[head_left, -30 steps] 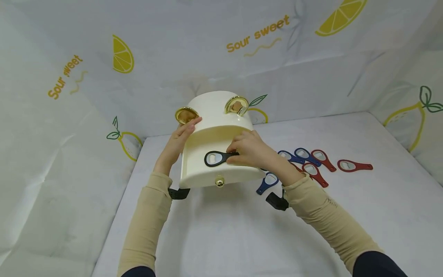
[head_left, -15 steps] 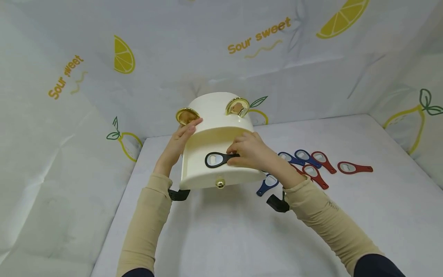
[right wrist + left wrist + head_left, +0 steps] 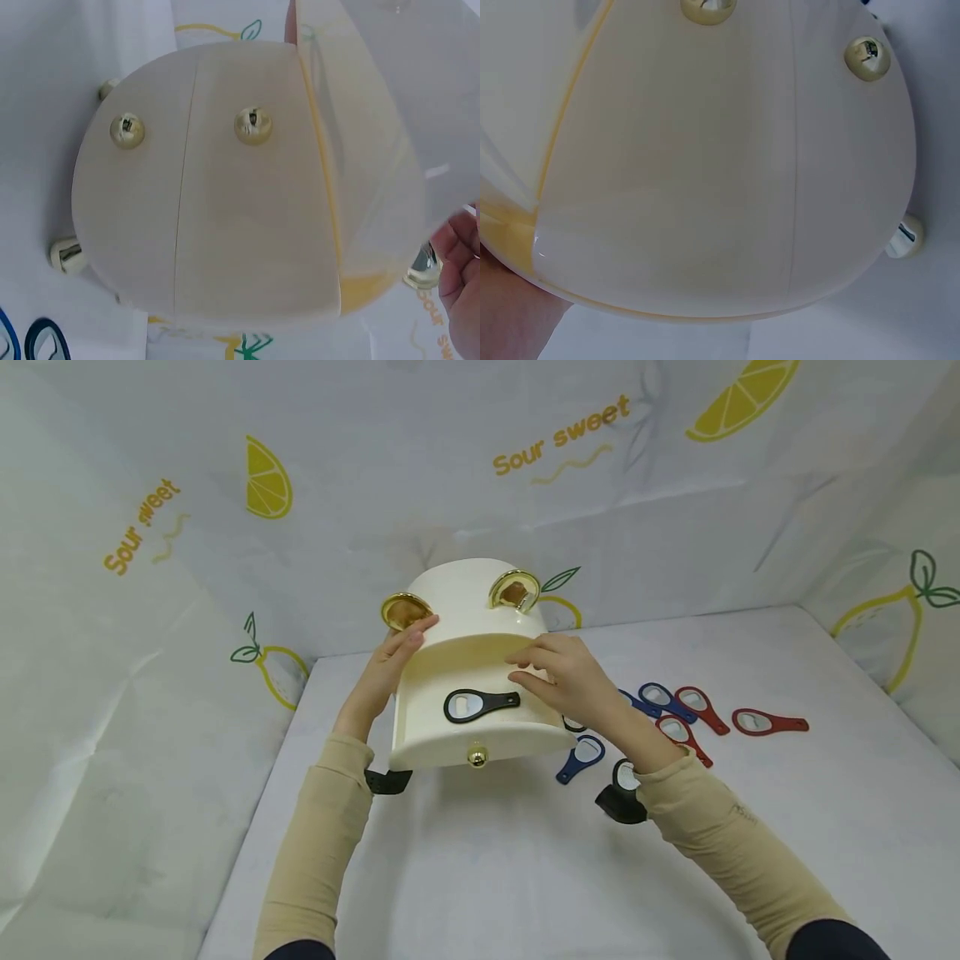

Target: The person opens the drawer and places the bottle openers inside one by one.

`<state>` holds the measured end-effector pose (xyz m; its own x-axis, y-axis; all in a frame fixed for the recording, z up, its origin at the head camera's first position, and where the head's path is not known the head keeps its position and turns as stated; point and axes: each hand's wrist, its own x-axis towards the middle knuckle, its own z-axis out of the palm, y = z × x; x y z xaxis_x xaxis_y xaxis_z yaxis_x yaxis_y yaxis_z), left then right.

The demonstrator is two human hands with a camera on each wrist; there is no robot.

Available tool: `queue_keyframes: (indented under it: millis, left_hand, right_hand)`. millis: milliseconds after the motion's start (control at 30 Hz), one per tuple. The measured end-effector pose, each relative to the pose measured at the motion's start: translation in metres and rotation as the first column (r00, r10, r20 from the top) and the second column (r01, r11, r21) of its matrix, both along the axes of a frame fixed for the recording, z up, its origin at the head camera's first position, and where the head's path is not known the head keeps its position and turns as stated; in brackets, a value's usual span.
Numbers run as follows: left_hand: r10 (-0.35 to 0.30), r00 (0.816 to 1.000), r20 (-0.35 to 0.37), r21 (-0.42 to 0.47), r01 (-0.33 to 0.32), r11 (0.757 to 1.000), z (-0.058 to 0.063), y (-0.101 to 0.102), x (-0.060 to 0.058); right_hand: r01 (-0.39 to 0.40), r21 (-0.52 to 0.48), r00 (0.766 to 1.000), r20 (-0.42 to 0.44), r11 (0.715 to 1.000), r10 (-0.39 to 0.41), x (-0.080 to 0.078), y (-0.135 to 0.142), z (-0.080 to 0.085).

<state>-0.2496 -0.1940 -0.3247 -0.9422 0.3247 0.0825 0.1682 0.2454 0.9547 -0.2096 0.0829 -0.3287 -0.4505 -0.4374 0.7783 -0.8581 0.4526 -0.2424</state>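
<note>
Right below your right hand (image 3: 566, 677), near the centre of the head view, the black bottle opener (image 3: 495, 702) lies in the open front of the cream box (image 3: 476, 589). Its ring end points toward the left of the frame, and its handle end sits near your thumb, just under it in the picture. Your right fingers are loosely bent and spread apart, with nothing between them; in the right wrist view, part of that hand shows at the lower right edge.

Your left hand (image 3: 386, 668) is up and to the left of the opener, well apart from it. Its visible fingers lie straight against the box's upper left edge, beside one gold ear (image 3: 403, 612); you cannot tell how the remaining fingers lie behind the side. The left wrist view shows only a bit of skin in its lower left corner.

At the front of the box, below the opener, you have a gold knob (image 3: 477, 755). To the right of your right wrist, several blue and red openers lie on the white table (image 3: 480, 860): one blue opener (image 3: 572, 767) nearest the box, one red opener (image 3: 783, 724) farthest right.
</note>
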Motion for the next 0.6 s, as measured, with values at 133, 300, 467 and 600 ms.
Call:
queue_keyframes:
  millis: [133,300,467,600]
  left_hand:
    - [0.005,1.0,0.001,-0.007,-0.005,1.0,0.001,0.001,0.001]
    - [0.016,1.0,0.013,-0.025,-0.016,1.0,0.009,0.004,0.007]
    - [0.019,1.0,0.006,-0.031,-0.019,0.999,0.008,0.004,0.007]
    - [0.015,1.0,0.001,-0.022,-0.015,1.0,0.004,0.002,0.004]
  right_hand:
    - [0.067,-0.052,0.998,0.015,0.996,-0.066,0.004,0.017,-0.003]
    - [0.148,-0.061,0.986,0.084,0.987,-0.143,0.01,0.043,-0.014]
    - [0.215,-0.016,0.961,0.182,0.977,-0.208,0.018,0.07,-0.031]
    - [0.248,0.076,0.924,0.282,0.966,-0.259,0.024,0.091,-0.047]
